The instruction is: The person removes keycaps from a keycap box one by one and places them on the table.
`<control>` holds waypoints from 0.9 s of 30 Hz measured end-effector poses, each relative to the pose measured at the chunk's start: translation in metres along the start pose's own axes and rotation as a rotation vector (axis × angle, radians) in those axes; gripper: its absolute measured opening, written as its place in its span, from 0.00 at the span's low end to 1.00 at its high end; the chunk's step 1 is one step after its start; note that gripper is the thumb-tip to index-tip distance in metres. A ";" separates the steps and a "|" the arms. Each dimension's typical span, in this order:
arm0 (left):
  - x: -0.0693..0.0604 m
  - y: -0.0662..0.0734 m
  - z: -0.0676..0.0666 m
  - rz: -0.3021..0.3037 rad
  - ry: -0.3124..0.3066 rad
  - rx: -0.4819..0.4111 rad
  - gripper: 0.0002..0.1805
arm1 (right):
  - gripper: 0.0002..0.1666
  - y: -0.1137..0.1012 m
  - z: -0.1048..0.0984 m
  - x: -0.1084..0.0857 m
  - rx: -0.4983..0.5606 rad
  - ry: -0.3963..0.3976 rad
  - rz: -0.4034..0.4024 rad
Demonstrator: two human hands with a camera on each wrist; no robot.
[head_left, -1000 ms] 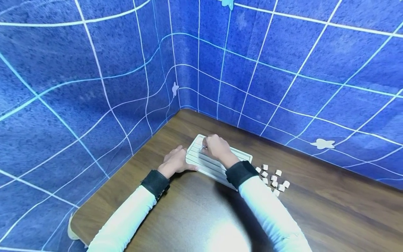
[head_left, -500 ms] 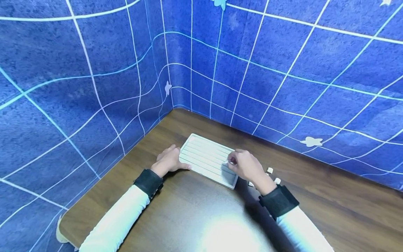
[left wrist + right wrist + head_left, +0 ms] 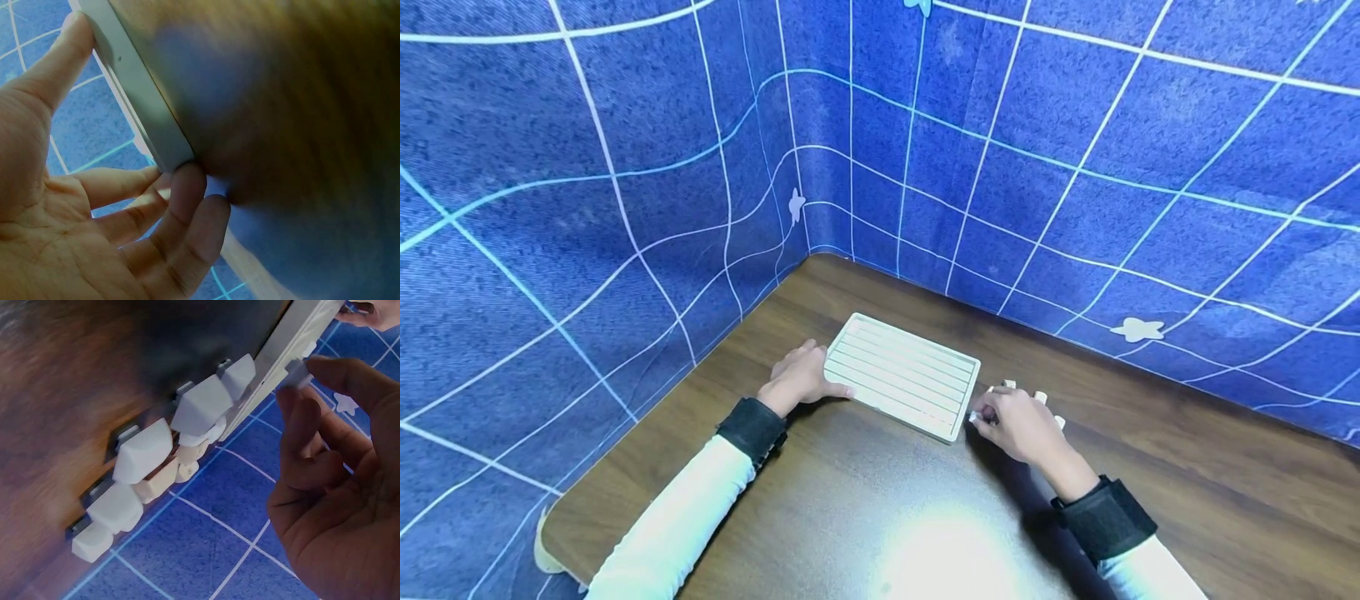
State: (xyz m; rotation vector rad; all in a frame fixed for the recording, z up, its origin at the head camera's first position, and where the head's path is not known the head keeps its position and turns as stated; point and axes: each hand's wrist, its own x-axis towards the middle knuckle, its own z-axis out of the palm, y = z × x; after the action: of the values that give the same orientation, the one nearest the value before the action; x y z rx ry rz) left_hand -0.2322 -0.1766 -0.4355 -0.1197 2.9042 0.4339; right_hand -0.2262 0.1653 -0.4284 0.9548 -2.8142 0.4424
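Observation:
A pale, shallow tray (image 3: 901, 377) with long parallel grooves lies on the table. My left hand (image 3: 799, 377) holds its left end, thumb at the near corner and fingers along the short side; in the left wrist view the thumb and bent fingers touch the tray's edge (image 3: 134, 87). Just off the tray's right end, my right hand (image 3: 1018, 423) pinches a small white keycap (image 3: 296, 372) between thumb and forefinger. Several more white, tapered keycaps (image 3: 144, 450) lie on the table beside this hand, partly hidden by it in the head view.
The brown wooden table (image 3: 820, 492) has a rounded left edge. Blue cloth with pale grid lines and stars (image 3: 1037, 125) hangs like walls at the left and back. A bright glare spot (image 3: 947, 558) shows on the near tabletop.
My right hand has moved from over the tray's grooves rightward to the loose keycaps and now pinches one there. My left hand stays at the tray's left end. The head view has shifted slightly.

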 end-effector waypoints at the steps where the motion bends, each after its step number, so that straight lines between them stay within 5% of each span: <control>1: 0.000 0.000 0.000 0.000 0.001 0.000 0.47 | 0.06 0.001 0.000 -0.001 0.001 -0.011 0.003; 27: 0.000 -0.001 -0.001 -0.008 -0.020 0.002 0.49 | 0.10 0.007 0.007 -0.003 -0.027 -0.075 0.040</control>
State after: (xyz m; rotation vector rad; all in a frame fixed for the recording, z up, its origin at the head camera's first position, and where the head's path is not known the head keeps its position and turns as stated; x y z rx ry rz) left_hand -0.2327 -0.1781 -0.4351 -0.1253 2.8839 0.4280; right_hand -0.2283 0.1694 -0.4376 0.9298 -2.9028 0.3798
